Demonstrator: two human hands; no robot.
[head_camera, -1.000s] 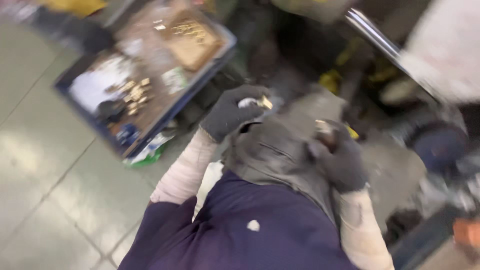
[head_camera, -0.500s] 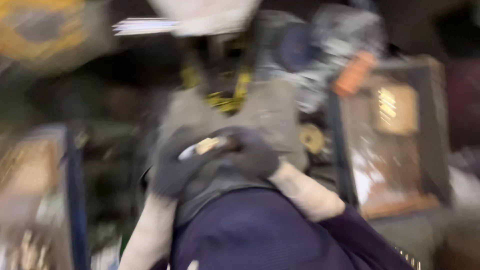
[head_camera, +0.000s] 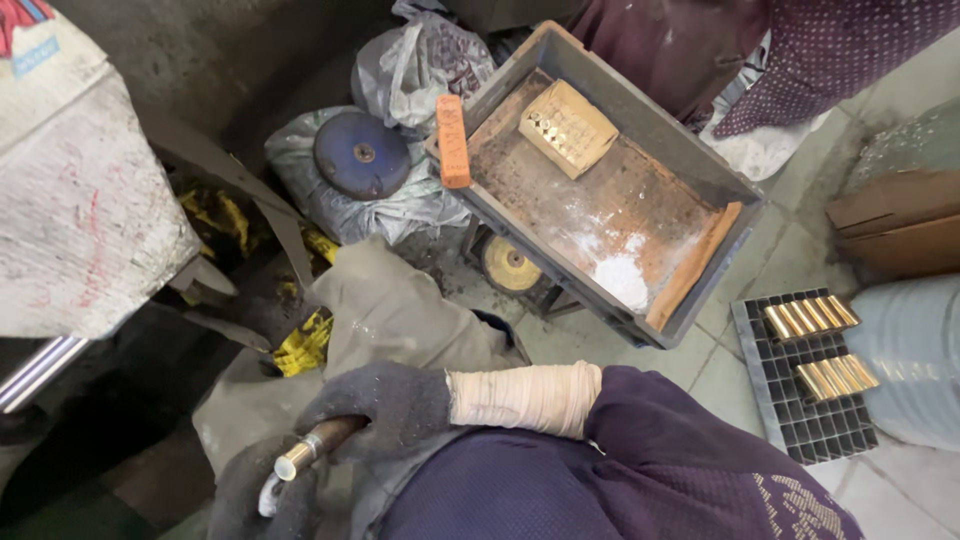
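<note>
At the far left a pale, paint-smeared machine housing leans over the work, up and to the left of both hands. Low in the picture the left hand, in a dark knit glove, lies partly out of view; it seems wrapped around the near end of a short metal rod, but how tight that grip is I cannot tell. Just right of it and touching the same piece, the right hand has its grip closed over the rod from above, so only the shiny brass-coloured end pokes out toward the left hand. Held at both ends like this, the rod looks steadied over the lap. A grey cloth lies under and beyond the hands, probably to shield the knees.

Up from the right-hand grip sits a blue round disc on a crumpled plastic bag. Further right, well apart from the hands, a grey tray stands tilted, with a block of brass pieces in its upper part, white powder lower down and an orange brick on its rim. Far right, on the floor, a black grid rack keeps finished brass rods in tidy rows.
</note>
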